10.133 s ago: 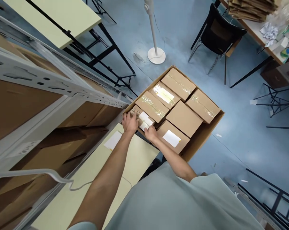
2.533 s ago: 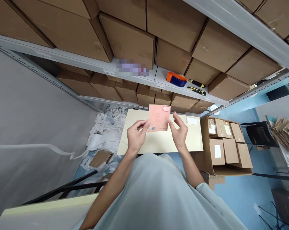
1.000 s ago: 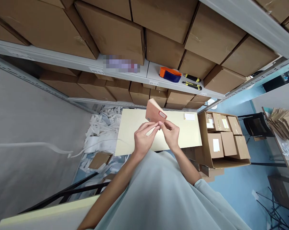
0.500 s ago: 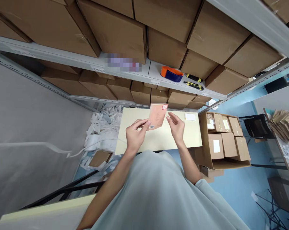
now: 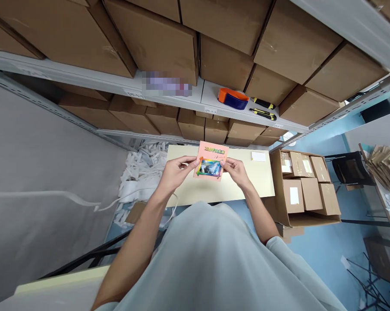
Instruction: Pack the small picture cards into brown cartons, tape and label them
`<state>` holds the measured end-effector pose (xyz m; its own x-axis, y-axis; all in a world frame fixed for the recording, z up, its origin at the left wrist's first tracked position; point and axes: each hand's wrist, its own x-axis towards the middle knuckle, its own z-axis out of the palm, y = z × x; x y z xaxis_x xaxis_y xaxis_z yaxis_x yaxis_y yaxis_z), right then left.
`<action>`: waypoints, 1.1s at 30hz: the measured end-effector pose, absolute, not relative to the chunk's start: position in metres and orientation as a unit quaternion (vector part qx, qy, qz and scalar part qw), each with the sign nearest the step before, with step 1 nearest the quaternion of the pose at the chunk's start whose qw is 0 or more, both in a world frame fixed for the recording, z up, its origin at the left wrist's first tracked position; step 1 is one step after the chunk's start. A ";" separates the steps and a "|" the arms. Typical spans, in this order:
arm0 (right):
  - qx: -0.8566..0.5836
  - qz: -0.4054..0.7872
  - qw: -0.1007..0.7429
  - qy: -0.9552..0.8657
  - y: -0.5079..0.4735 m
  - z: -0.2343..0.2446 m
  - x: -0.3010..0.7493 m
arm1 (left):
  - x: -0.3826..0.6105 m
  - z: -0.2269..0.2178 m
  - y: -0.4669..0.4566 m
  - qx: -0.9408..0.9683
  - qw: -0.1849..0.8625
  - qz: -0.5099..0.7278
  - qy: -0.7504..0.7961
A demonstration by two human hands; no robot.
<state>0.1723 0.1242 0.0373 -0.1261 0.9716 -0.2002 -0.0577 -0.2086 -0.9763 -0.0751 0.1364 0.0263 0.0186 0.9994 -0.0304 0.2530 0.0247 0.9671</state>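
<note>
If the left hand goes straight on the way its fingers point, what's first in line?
The pink booklet, which the left hand pinches at its left edge. Beyond it, the right hand probably comes next, though depth is hard to judge.

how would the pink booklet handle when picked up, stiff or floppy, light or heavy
The pink booklet is probably fairly stiff, showing no clear sag between the left hand and right hand. It looks light, pinched only at its sides. Being flat and rectangular, it would likely slide rather than roll.
</note>
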 end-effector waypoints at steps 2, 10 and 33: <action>-0.492 0.596 0.420 -0.476 0.130 0.033 0.179 | -0.081 0.024 0.143 0.568 0.473 0.390 0.549; -0.442 0.433 0.468 -0.631 0.125 0.034 0.183 | -0.079 0.030 0.131 0.669 0.275 0.490 0.487; -0.646 0.526 0.231 -0.503 0.182 -0.157 0.066 | -0.128 -0.176 0.159 0.286 0.521 0.439 0.674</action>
